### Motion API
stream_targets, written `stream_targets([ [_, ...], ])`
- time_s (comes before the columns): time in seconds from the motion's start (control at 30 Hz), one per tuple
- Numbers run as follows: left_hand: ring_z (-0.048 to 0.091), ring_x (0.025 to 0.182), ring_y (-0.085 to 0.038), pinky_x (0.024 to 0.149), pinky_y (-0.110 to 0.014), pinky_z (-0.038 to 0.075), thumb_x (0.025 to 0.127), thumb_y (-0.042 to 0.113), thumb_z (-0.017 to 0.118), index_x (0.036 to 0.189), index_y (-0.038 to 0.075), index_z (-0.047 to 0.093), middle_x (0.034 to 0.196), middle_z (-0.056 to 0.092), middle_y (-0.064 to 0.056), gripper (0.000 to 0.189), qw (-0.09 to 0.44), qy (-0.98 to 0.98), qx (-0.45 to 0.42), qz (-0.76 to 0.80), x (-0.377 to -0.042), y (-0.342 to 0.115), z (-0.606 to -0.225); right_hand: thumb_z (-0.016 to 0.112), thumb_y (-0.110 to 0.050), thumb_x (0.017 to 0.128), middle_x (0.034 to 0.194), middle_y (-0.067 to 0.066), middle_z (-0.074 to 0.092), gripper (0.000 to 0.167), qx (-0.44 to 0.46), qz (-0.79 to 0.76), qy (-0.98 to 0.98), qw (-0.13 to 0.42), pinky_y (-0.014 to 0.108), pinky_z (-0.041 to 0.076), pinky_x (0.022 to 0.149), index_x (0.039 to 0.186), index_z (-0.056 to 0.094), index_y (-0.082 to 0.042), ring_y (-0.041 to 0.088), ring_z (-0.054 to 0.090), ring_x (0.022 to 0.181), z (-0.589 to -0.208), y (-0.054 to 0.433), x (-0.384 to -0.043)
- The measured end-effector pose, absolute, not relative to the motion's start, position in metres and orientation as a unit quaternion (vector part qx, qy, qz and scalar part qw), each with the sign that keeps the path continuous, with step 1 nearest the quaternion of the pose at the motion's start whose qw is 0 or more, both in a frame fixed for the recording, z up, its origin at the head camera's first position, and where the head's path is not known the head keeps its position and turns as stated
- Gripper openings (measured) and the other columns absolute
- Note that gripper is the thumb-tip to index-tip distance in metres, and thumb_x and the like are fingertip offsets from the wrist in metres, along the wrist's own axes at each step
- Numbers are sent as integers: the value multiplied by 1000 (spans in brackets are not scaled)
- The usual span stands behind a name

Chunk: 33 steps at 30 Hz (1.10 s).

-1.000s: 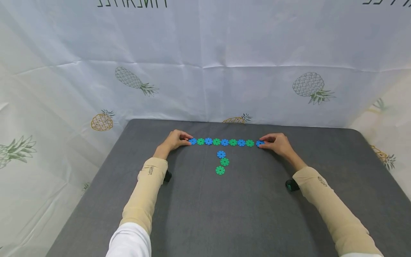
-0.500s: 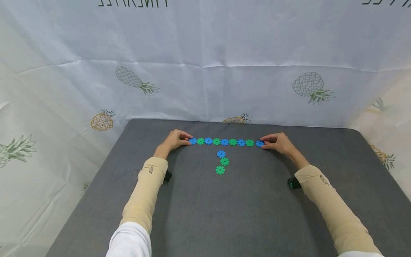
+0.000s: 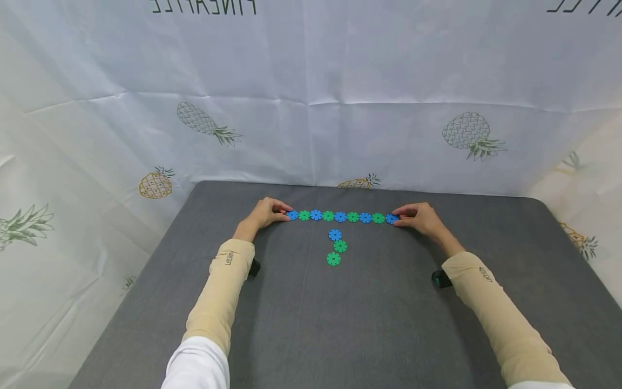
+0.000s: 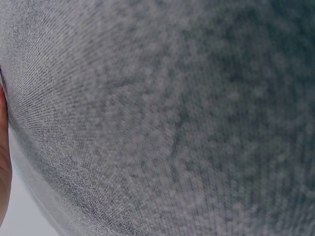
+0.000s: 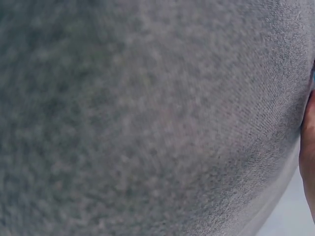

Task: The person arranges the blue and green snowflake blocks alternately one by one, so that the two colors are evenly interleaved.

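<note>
Blue and green notched discs, alternating in colour, form a straight row across the far part of the table. At the row's left end, my left hand (image 3: 263,212) pinches a blue disc (image 3: 292,215) between thumb and fingers. My right hand (image 3: 420,216) pinches the blue disc (image 3: 391,219) at the right end, beside a green disc (image 3: 378,218). Below the row's middle lie a loose blue disc (image 3: 335,234) and two green discs, one green disc (image 3: 340,246) close under it and another green disc (image 3: 333,259) nearer me. The wrist views catch only a hand's edge.
A dark grey cloth covers the table (image 3: 369,324). Behind its far edge hangs a pale curtain (image 3: 311,65) printed with pineapples. Each forearm wears a beige sleeve, with a small black device at each wrist.
My right hand shifts slightly outward with the right-end blue disc, then back left, so the disc now sits nearer the green one. My left hand stays in place.
</note>
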<state>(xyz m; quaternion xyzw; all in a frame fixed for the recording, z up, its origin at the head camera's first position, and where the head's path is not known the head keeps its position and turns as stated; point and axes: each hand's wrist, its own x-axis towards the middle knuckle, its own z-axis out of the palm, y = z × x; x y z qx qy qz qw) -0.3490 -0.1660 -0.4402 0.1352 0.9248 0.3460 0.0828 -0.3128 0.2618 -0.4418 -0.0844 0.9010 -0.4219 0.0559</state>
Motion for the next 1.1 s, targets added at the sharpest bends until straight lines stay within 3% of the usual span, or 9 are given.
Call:
stream_targets([
  [0.2, 51, 76, -16, 73, -31, 42, 86, 14, 74, 109, 7, 74, 79, 64, -1, 25, 77, 918, 151, 357, -346, -167, -437, 73, -10, 86, 112, 20, 66, 32, -84, -415, 904, 56, 16, 46, 70, 115, 68, 3, 7, 58, 84, -442, 262, -313],
  [0.5, 53, 81, -17, 76, -30, 41, 86, 13, 73, 114, 5, 71, 88, 67, -5, 29, 80, 927, 139, 338, -350, -165, -441, 74, -10, 85, 112, 21, 65, 36, -85, -431, 896, 57, 17, 46, 70, 118, 66, 3, 7, 58, 85, -441, 263, -313],
  [0.83, 51, 80, -18, 76, -31, 41, 87, 13, 73, 114, 5, 72, 86, 65, -4, 29, 88, 927, 133, 339, -348, -164, -438, 67, -3, 89, 125, 34, 53, 42, -118, -558, 819, 57, 20, 52, 78, 126, 55, 13, -1, 63, 92, -439, 270, -308],
  [1.1, 52, 81, -18, 76, -31, 42, 87, 13, 73, 115, 5, 71, 88, 66, -5, 29, 98, 925, 125, 346, -349, -164, -436, 66, -6, 91, 129, 23, 57, 45, -137, -599, 787, 58, 28, 51, 86, 131, 52, 10, 7, 63, 103, -430, 255, -293],
])
